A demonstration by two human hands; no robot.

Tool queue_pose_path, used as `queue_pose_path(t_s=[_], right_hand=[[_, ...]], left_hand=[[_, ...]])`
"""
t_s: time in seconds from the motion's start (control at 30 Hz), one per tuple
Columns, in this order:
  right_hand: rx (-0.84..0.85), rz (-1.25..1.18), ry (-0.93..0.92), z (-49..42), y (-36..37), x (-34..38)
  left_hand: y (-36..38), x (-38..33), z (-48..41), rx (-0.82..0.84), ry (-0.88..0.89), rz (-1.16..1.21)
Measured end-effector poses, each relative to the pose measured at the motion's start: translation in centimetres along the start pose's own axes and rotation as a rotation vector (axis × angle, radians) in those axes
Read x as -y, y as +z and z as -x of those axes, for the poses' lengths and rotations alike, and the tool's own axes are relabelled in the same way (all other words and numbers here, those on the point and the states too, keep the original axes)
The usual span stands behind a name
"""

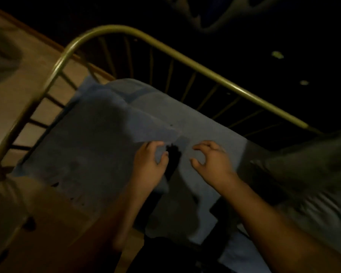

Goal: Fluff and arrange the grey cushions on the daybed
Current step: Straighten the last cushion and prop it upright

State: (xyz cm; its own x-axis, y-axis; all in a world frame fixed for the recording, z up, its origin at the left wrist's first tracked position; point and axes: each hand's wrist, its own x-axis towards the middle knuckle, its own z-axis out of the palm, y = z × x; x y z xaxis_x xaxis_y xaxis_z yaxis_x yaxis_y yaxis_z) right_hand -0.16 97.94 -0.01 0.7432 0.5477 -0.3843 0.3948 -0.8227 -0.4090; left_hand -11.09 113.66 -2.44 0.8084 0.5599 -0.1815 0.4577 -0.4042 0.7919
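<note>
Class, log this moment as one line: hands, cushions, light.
left hand: fingers curled at cushion fold, grip unclear | right hand: half-curled over it, holding nothing | darker cushion: on daybed | light: dim

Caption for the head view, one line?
Left hand and right hand, fingers curled, at a grey cushion by the daybed's brass rail.

The left hand (151, 161) and right hand (212, 161) reach forward side by side, palms down, fingers half curled.

Glossy brass-look metal rail (195, 65), matt cloth cushion (98, 138)
</note>
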Motion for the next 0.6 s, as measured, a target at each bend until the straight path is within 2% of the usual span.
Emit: queue_pose_path(t_s=[0.13, 0.37, 0.43, 0.5, 0.6], right_hand=[[-0.132, -0.042, 0.083, 6.2, -4.5, -4.3], [-0.429, -0.025, 0.190, 18.2, -12.2, -12.9], [-0.594, 0.044, 0.264, 21.8, -13.4, -16.2], [-0.732, 0.001, 0.377, 25.0, -14.0, -19.8], [-0.785, -0.073, 0.549, 29.0, -13.6, -25.8]], left_hand=[[3.0, -5.8, 1.8, 0.109, 0.210, -0.184], [8.7, -16.6, 7.9, 0.244, 0.473, -0.266], [10.8, -19.2, 9.9, 0.278, 0.501, -0.286], [13.1, -21.6, 11.2, 0.371, 0.485, -0.308], [17.6, -24.7, 12.6, 0.461, 0.450, -0.331]])
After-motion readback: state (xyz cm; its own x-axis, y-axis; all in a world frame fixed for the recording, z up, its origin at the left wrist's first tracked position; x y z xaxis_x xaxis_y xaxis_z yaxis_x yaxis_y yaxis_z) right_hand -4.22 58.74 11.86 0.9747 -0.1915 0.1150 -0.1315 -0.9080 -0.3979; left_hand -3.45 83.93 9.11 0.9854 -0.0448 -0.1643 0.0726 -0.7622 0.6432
